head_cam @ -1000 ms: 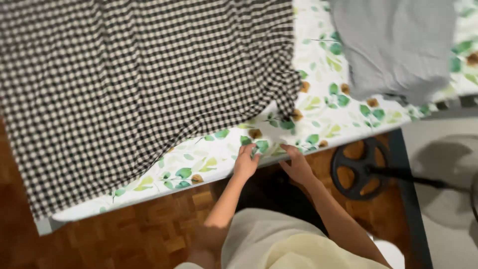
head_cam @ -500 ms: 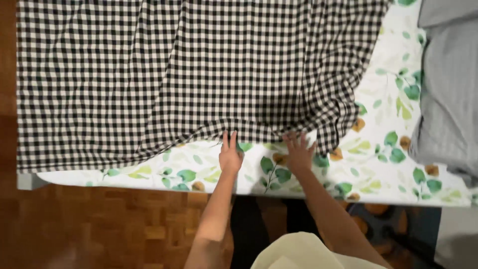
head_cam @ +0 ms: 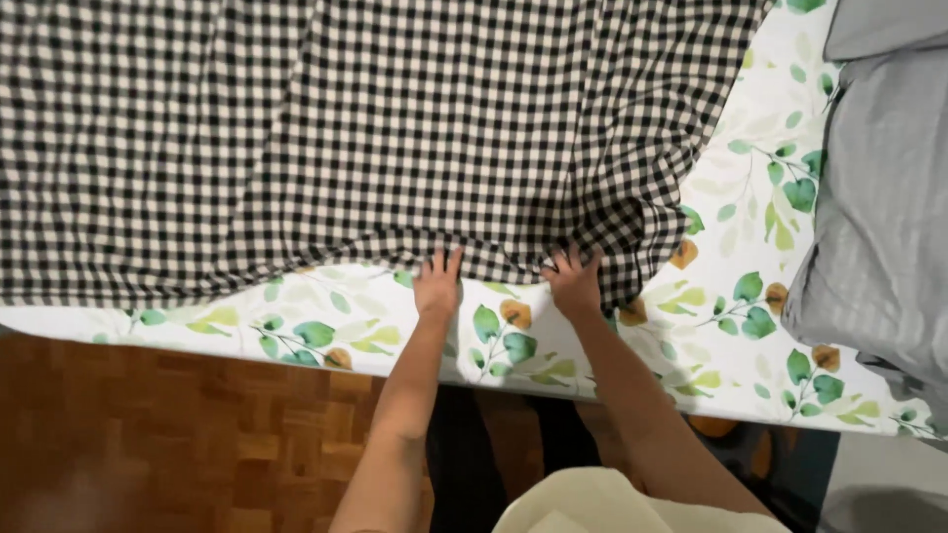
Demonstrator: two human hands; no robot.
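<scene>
A large black-and-white checked cloth [head_cam: 375,138] lies spread over a white sheet printed with green leaves [head_cam: 513,341]. My left hand [head_cam: 436,286] rests at the cloth's near hem, fingers spread, with the fingertips on or just under the edge. My right hand [head_cam: 575,284] is at the hem a little to the right, where the cloth bunches into folds near its corner; its fingertips are tucked into the fabric. Whether either hand pinches the hem is hard to tell.
A grey striped fabric pile [head_cam: 879,217] lies on the right side of the leaf-print surface. Wooden parquet floor [head_cam: 178,434] shows below the near edge. My pale clothing [head_cam: 612,508] fills the bottom centre.
The view has come closer to the surface. Both hands moved forward from the leaf-print edge up to the checked cloth's hem. The cloth now lies wider and flatter.
</scene>
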